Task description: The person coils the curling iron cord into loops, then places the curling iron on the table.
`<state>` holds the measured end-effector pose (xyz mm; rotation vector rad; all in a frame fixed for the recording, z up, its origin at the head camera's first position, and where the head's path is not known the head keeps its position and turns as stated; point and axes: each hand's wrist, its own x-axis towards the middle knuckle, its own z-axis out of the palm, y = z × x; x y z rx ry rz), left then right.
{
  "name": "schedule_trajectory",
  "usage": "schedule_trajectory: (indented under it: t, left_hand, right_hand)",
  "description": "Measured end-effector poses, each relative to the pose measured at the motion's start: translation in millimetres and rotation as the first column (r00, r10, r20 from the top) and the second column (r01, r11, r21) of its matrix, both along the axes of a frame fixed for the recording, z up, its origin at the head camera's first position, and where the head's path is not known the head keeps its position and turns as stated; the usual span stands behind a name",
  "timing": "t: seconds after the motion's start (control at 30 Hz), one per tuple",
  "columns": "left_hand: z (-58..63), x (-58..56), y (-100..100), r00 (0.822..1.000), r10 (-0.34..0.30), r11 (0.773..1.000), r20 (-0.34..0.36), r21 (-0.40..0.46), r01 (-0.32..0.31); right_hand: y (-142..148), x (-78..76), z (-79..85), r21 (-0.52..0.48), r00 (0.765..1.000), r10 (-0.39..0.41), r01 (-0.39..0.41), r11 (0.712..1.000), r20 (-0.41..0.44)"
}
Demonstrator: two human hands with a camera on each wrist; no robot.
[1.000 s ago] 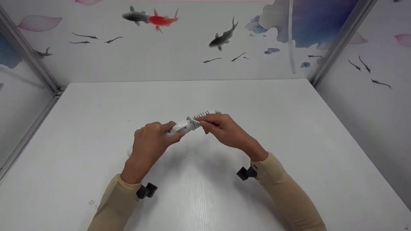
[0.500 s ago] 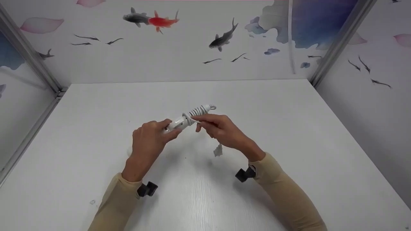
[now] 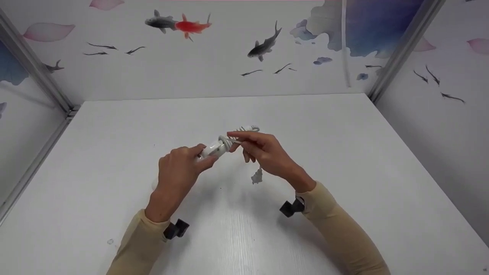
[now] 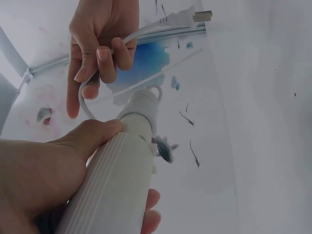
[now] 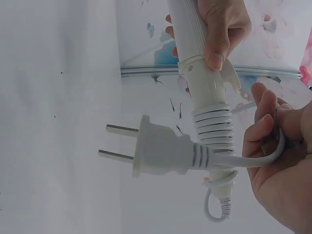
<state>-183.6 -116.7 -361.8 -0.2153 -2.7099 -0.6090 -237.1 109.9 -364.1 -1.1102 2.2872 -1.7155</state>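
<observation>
My left hand grips a white wand-shaped electric appliance, much like a curling iron; its ribbed body shows in the left wrist view. Around its narrower end runs a coil of white power cord in several turns. Beside that coil, my right hand pinches the loose length of cord, index finger stretched over the turns. A two-pin plug dangles below the right hand on the cord's free end. The left hand covers much of the appliance's far part in the head view.
Under both hands lies a white tabletop. Panels with painted fish and petals enclose it at the back and sides, joined by metal corner posts. A small translucent spot lies near the left sleeve.
The right hand has shifted over the coil, then back and over it again, cord between its fingers. The plug has come into view below it. The left hand has stayed nearly still.
</observation>
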Motion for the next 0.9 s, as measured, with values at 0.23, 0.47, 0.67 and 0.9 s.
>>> schedule_trajectory:
  t: [0.23, 0.47, 0.67, 0.9]
  left_hand:
    - [7.1, 3.6, -1, 0.998, 0.046, 0.998, -0.052, 0.038, -0.044]
    - [12.2, 2.7, -5, 0.998, 0.06, 0.994, -0.01, 0.087, -0.059]
    - [16.4, 5.8, -5, 0.999, 0.027, 0.984, 0.034, 0.176, -0.032]
    - [26.2, 12.5, -9, 0.992, -0.019, 0.94, 0.123, 0.342, -0.025]
  right_hand:
    - [-1, 3.3, 3.5, 0.052, 0.995, 0.067, -0.071, 0.996, 0.075]
    - [1, 0.8, 4.0, 0.119, 0.986, 0.057, -0.076, 0.99, 0.158]
    - [6, -8.5, 0.6, 0.165, 0.96, 0.155, -0.196, 0.967, 0.232]
    - [16, -28.2, -14.4, 0.179, 0.957, 0.128, -0.178, 0.968, 0.259]
